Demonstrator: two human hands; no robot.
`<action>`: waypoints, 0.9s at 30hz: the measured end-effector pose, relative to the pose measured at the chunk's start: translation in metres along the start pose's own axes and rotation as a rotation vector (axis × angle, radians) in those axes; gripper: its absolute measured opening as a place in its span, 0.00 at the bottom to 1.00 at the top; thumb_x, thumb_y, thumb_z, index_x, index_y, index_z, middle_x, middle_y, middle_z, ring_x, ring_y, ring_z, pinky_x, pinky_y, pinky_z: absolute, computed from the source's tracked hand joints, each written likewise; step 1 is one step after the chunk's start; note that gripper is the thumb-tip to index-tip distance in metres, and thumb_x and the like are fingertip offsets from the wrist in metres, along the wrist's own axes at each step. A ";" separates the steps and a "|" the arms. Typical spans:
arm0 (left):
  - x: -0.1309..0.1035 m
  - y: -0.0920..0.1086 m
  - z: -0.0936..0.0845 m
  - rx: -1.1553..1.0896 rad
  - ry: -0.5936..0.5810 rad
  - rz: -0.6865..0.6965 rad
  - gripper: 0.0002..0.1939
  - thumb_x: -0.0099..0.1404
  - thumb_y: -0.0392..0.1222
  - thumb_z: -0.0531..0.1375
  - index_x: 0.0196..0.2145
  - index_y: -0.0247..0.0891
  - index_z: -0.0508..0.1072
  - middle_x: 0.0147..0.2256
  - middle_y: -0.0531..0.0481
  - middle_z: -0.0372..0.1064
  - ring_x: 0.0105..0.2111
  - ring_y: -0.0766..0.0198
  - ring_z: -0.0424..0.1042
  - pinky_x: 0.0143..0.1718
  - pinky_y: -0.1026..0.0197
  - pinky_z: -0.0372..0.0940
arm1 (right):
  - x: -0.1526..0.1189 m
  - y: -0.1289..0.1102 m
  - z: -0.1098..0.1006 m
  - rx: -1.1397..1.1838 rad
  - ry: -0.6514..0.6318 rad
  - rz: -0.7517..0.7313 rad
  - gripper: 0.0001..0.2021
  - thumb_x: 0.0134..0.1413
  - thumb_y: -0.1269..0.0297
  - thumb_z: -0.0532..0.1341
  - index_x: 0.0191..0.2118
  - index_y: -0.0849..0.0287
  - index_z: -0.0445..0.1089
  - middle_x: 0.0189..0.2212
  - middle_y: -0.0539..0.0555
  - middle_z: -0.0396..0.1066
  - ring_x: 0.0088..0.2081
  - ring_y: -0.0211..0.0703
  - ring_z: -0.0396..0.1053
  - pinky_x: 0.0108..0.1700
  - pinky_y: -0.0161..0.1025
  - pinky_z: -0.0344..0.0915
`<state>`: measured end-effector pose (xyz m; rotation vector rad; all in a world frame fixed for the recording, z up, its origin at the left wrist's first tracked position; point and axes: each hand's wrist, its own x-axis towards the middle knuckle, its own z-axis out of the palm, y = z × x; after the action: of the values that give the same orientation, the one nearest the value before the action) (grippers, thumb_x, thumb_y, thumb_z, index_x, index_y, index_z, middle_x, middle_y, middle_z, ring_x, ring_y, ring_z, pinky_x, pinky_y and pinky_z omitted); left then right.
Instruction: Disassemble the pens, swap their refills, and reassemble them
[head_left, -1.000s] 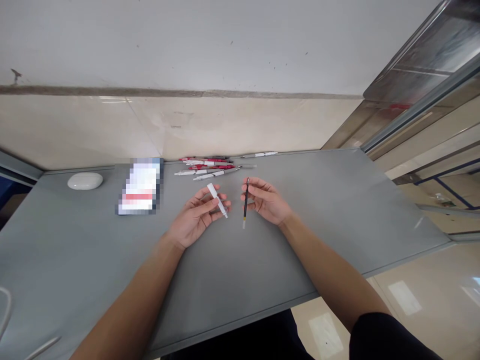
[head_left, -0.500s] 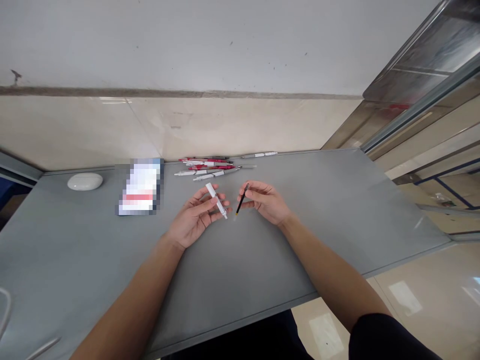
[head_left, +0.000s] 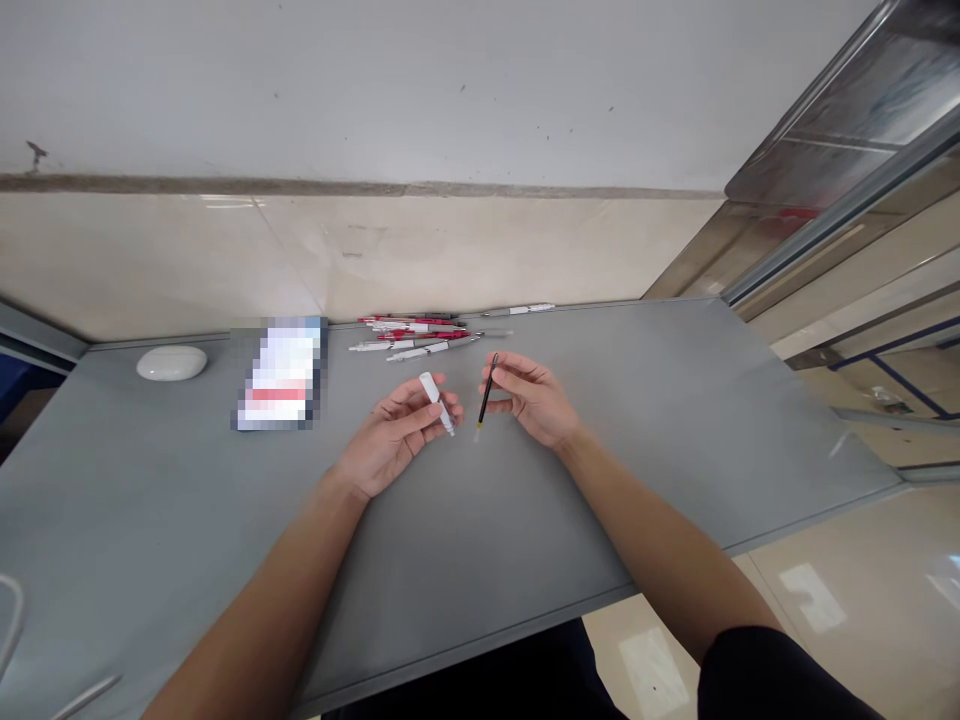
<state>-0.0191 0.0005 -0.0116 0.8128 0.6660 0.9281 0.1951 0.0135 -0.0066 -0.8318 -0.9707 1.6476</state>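
My left hand (head_left: 394,437) and right hand (head_left: 534,400) lie side by side over the middle of the table (head_left: 675,420), the barrel (head_left: 437,402) in the left, the refill (head_left: 486,392) in the right, close but apart. Behind them, at the wall edge, lies a heap of pens (head_left: 420,333). Left of the pens sits a box (head_left: 279,373), and further left a case (head_left: 172,362).
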 end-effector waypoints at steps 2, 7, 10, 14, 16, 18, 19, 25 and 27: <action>-0.001 0.000 0.000 0.000 -0.007 0.003 0.14 0.62 0.35 0.63 0.46 0.41 0.74 0.40 0.49 0.74 0.43 0.59 0.74 0.51 0.54 0.66 | 0.001 0.000 0.000 0.001 0.020 0.002 0.10 0.48 0.60 0.67 0.39 0.52 0.75 0.36 0.49 0.71 0.36 0.38 0.71 0.39 0.43 0.75; -0.001 -0.001 0.001 0.002 -0.001 -0.004 0.14 0.62 0.35 0.64 0.46 0.42 0.75 0.40 0.49 0.74 0.44 0.58 0.74 0.52 0.53 0.65 | 0.002 0.001 -0.001 -0.016 0.040 0.000 0.11 0.49 0.59 0.67 0.40 0.52 0.75 0.38 0.50 0.71 0.37 0.38 0.71 0.38 0.42 0.75; -0.001 0.000 0.001 0.009 0.007 -0.011 0.14 0.61 0.36 0.64 0.46 0.42 0.74 0.40 0.49 0.74 0.44 0.57 0.74 0.51 0.51 0.66 | 0.002 0.001 -0.001 -0.018 0.038 -0.004 0.11 0.49 0.59 0.67 0.40 0.52 0.74 0.38 0.50 0.71 0.37 0.38 0.71 0.38 0.41 0.74; -0.001 0.001 0.002 0.025 0.007 -0.020 0.14 0.62 0.37 0.63 0.47 0.42 0.74 0.41 0.49 0.73 0.44 0.57 0.74 0.51 0.49 0.66 | 0.002 0.002 -0.001 -0.019 0.030 -0.016 0.11 0.49 0.59 0.67 0.40 0.52 0.74 0.37 0.50 0.70 0.37 0.38 0.71 0.38 0.41 0.74; -0.001 0.002 0.002 0.027 0.011 -0.023 0.15 0.62 0.37 0.63 0.48 0.43 0.74 0.41 0.49 0.73 0.44 0.57 0.73 0.51 0.48 0.67 | 0.002 0.002 -0.001 -0.010 0.031 -0.029 0.10 0.49 0.59 0.67 0.39 0.52 0.74 0.37 0.49 0.70 0.37 0.37 0.71 0.39 0.40 0.73; -0.002 0.002 0.002 0.026 0.014 -0.030 0.15 0.62 0.37 0.63 0.48 0.43 0.73 0.41 0.49 0.73 0.44 0.57 0.73 0.50 0.49 0.67 | 0.002 0.001 -0.001 0.004 0.038 -0.054 0.10 0.49 0.59 0.67 0.39 0.51 0.74 0.36 0.48 0.70 0.36 0.37 0.70 0.39 0.40 0.73; -0.002 0.002 0.003 0.025 0.016 -0.033 0.15 0.62 0.37 0.63 0.48 0.43 0.73 0.41 0.49 0.73 0.43 0.57 0.74 0.49 0.49 0.68 | 0.002 0.001 -0.001 0.012 0.040 -0.066 0.09 0.49 0.59 0.67 0.38 0.51 0.74 0.36 0.48 0.69 0.36 0.36 0.70 0.39 0.40 0.73; -0.002 0.003 0.003 0.016 0.011 -0.054 0.15 0.62 0.38 0.64 0.48 0.42 0.74 0.41 0.48 0.74 0.43 0.57 0.74 0.49 0.50 0.68 | 0.000 -0.001 0.000 0.024 0.012 -0.072 0.09 0.49 0.59 0.66 0.38 0.51 0.73 0.35 0.48 0.68 0.36 0.35 0.69 0.38 0.37 0.72; -0.002 0.003 0.003 0.007 0.011 -0.060 0.16 0.62 0.38 0.63 0.48 0.42 0.73 0.41 0.48 0.74 0.43 0.57 0.74 0.49 0.49 0.68 | 0.000 -0.002 0.001 0.017 -0.010 -0.063 0.09 0.49 0.59 0.66 0.38 0.51 0.73 0.35 0.48 0.68 0.35 0.35 0.69 0.38 0.37 0.72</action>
<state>-0.0191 -0.0011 -0.0075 0.7908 0.7000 0.8764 0.1949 0.0131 -0.0046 -0.7754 -0.9790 1.6053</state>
